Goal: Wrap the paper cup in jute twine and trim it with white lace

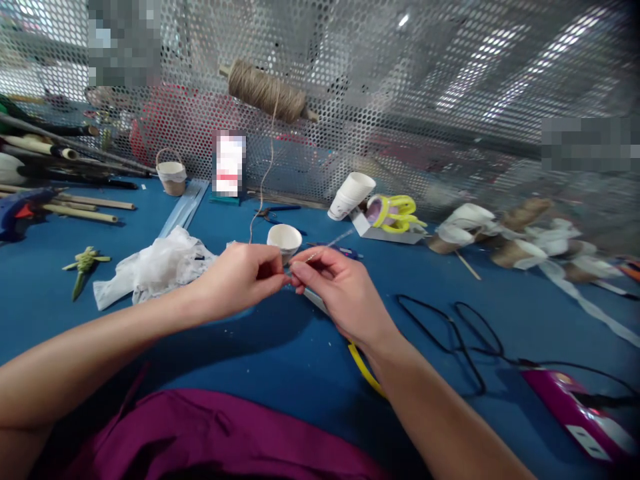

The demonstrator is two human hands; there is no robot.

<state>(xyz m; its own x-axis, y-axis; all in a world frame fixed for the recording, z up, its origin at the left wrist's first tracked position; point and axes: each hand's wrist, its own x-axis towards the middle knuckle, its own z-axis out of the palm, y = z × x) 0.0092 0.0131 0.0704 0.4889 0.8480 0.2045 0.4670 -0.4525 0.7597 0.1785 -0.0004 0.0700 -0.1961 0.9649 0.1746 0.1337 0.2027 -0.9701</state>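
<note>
My left hand (245, 280) and my right hand (335, 287) meet above the middle of the table, fingertips nearly touching, both closed in a pinch. From the fingers of my right hand a thin clear strip (341, 238) sticks out to the upper right. What my left fingertips pinch is too small to make out. Just behind the hands stands a white paper cup (284, 237), partly covered by them. Under my right wrist lies a tool with a yellow handle (367, 373), mostly hidden. A crumpled heap of white lace ribbon (173, 263) lies beside my left forearm.
A twine spool (267, 92) hangs on the perforated metal screen, its strand trailing down. Further back are a small basket (171, 175), stacked paper cups (351, 195) and yellow-handled scissors (397, 213). A black cable (450, 320) and a purple power strip (575, 413) lie right.
</note>
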